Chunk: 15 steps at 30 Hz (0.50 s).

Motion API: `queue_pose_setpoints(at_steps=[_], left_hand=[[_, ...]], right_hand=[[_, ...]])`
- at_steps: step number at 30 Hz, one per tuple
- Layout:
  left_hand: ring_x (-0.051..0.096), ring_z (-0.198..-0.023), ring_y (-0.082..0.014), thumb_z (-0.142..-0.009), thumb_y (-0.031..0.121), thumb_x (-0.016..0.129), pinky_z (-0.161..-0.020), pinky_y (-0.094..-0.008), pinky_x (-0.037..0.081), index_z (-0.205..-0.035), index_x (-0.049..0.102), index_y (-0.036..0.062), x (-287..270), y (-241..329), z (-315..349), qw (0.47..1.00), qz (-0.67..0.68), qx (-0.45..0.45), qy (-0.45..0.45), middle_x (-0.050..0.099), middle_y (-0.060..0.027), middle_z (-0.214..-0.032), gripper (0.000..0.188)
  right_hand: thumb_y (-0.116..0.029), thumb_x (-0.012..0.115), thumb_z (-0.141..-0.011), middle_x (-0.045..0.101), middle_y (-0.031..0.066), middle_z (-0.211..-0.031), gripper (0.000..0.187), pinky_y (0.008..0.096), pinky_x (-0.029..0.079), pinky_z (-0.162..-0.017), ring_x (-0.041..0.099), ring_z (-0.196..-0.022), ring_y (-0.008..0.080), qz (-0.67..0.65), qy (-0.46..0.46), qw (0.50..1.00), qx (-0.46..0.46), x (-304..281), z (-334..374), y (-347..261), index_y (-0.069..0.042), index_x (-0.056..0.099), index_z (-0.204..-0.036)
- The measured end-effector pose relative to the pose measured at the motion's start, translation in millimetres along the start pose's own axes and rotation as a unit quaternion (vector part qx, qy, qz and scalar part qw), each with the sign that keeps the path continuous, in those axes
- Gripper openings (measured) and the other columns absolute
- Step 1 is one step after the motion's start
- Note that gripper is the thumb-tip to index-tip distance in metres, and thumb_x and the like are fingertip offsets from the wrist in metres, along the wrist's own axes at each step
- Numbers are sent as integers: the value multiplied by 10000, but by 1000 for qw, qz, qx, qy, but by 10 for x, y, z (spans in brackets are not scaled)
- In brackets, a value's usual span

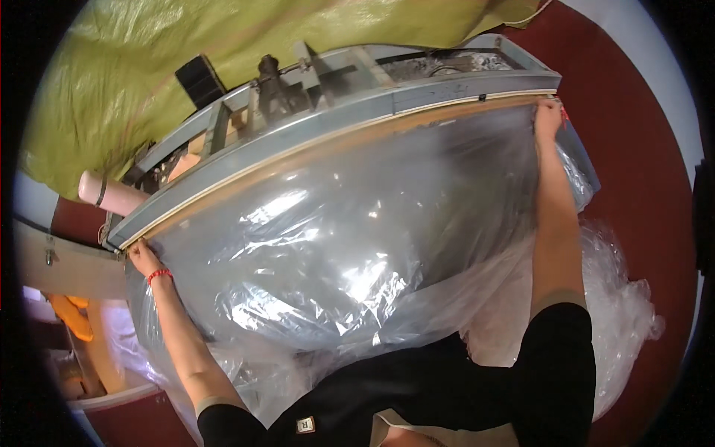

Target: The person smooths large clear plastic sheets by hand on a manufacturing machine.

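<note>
A wide transparent plastic sheet stretches in front of me, glossy and wrinkled toward my body. Its far edge lies along the front of a long grey metal frame, by a pale strip and a brown band. At the frame's left end, my left hand is closed on a corner of the sheet. My right hand grips the opposite corner at the frame's right end, its fingers pressed together. Both arms reach out far apart, with the sheet spread between them. Fingertip detail is too small to make out.
A yellow-green tarpaulin hangs behind the frame. Metal fittings and a dark block sit there. A pink cylinder juts out at the left. Bunched plastic lies at right, beside a dark red floor.
</note>
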<state>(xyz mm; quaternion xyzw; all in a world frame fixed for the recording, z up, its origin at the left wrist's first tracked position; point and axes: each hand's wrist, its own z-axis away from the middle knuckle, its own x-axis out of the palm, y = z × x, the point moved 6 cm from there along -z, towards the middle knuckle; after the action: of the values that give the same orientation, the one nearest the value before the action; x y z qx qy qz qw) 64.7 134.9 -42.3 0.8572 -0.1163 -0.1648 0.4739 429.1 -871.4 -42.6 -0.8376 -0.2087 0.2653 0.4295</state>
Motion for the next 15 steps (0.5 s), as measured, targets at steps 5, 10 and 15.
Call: queue_pose_setpoints(at_steps=[5,10,15], left_hand=[[460,-460,-120,-770,57,374,-408,-238,389,-719,473,37,59,262,202,988,73,-117,67,491,-40,-606,113],[441,-519,-90,-772,103,443,-443,-239,392,-777,522,28,125,299,268,980,108,-144,86,482,-6,-638,109],[466,-616,-56,-804,141,525,-521,-181,363,-844,530,71,22,571,329,989,72,-105,-73,531,11,-723,80]], right_hand=[[-85,503,-788,522,86,-783,125,244,451,-419,530,-595,138,-162,-34,986,18,14,149,-237,7,482,-868],[-163,571,-788,554,72,-796,194,270,463,-607,528,-629,130,-107,-80,991,19,-32,170,-260,22,539,-836],[-233,627,-762,592,67,-822,279,246,429,-705,538,-719,114,-85,-105,987,-85,-411,431,-838,17,598,-882]])
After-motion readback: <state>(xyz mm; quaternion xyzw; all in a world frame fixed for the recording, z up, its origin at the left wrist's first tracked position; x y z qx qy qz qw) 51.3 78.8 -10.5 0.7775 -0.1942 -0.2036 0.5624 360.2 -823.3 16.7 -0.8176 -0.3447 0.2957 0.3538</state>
